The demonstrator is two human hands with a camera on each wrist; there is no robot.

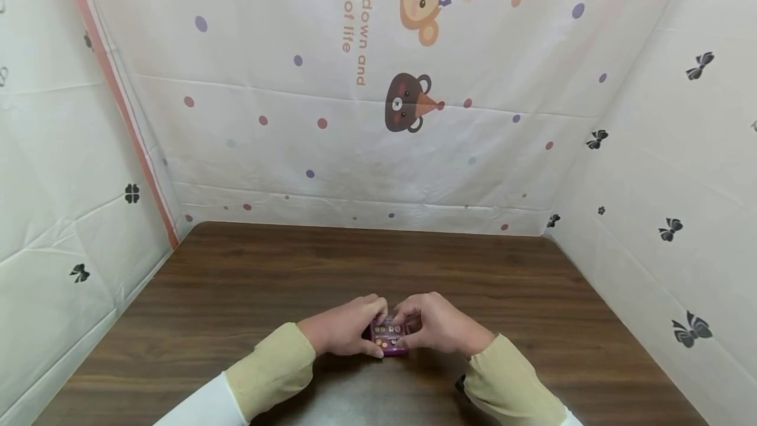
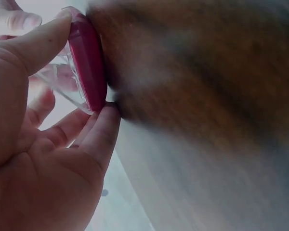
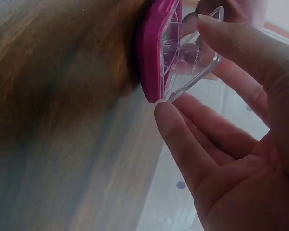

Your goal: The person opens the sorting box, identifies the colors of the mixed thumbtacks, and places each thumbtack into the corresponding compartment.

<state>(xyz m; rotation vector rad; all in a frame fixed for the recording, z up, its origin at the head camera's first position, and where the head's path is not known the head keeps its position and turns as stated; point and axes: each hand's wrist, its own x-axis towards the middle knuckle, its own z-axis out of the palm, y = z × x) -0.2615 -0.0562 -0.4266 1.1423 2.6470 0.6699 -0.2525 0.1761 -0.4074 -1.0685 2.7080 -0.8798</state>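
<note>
A small magenta case (image 1: 390,352) with a clear lid lies on the table between both hands. Several small pale and orange pieces, too small to identify, show inside it in the head view. My left hand (image 1: 345,329) grips the case from the left, its thumb at one edge and fingertips at the opposite edge of the magenta base (image 2: 89,62). From the right, my right hand (image 1: 440,326) holds the clear lid (image 3: 197,79) between thumb and fingers. The lid is tilted up at an angle from the base, still meeting it along one edge.
A brown wood-grain table (image 1: 266,261) lies under the case. White printed sheets hang behind it (image 1: 355,150) and along the left and right sides. A small dark object (image 1: 460,384) shows by the right sleeve.
</note>
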